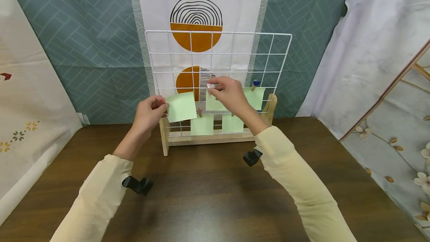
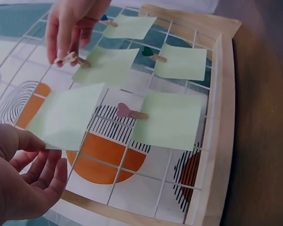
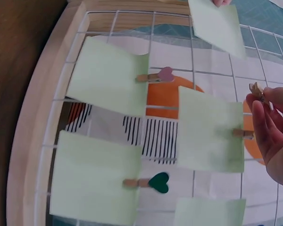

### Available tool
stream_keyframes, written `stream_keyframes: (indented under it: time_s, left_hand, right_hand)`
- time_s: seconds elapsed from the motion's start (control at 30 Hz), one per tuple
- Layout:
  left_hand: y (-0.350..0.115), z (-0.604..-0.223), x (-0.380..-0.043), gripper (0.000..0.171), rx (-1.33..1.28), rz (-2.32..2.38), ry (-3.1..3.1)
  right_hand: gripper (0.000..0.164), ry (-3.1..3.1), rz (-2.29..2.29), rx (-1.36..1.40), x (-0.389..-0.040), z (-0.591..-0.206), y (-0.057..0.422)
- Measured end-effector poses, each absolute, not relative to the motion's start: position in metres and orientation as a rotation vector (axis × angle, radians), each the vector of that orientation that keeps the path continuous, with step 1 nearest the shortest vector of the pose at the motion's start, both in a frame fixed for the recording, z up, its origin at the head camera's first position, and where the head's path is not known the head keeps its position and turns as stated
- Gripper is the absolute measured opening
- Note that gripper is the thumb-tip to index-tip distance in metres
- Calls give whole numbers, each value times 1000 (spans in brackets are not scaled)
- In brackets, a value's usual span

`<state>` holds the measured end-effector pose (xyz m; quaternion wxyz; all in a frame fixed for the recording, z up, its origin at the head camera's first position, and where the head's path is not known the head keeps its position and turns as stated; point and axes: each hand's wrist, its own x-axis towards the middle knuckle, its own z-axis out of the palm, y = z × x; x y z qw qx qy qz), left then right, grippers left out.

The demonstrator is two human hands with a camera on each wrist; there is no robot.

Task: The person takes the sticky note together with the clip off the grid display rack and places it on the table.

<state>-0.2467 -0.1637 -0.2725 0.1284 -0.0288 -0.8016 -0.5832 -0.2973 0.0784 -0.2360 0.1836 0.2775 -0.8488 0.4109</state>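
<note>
My left hand (image 1: 147,114) pinches a pale green paper note (image 1: 181,107) by its left edge, in front of the lower left of a white wire grid (image 1: 211,54). My right hand (image 1: 231,93) pinches a small wooden clothespin (image 3: 256,90) between thumb and fingertips, beside the upper middle note (image 3: 210,132). That note hangs from the grid by its own wooden clip (image 3: 238,133). Lower notes hang from a clip with a pink heart (image 2: 123,110) and one with a green heart (image 3: 159,182). A blue-heart clip (image 1: 256,83) holds the upper right note (image 1: 254,98).
The grid stands upright in a light wooden base (image 1: 211,138) on a dark brown table (image 1: 201,186). Behind it hangs a white panel with orange and striped shapes, between teal cloth (image 1: 90,47). Patterned white cloth (image 1: 379,130) borders the table on the right.
</note>
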Motion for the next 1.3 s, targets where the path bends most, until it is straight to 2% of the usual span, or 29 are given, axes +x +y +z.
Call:
stream_keyframes:
  time_s: [0.5,1.3]
  left_hand:
    - [-177,-291,-220,21,-103,-1696,-2438]
    - [-215,-344,-198,26,-87,-1644,-2623]
  right_hand:
    - [26,-2513,1098,718,-283,-261,115]
    - [20,-2628,1053,708,-268,-315,191]
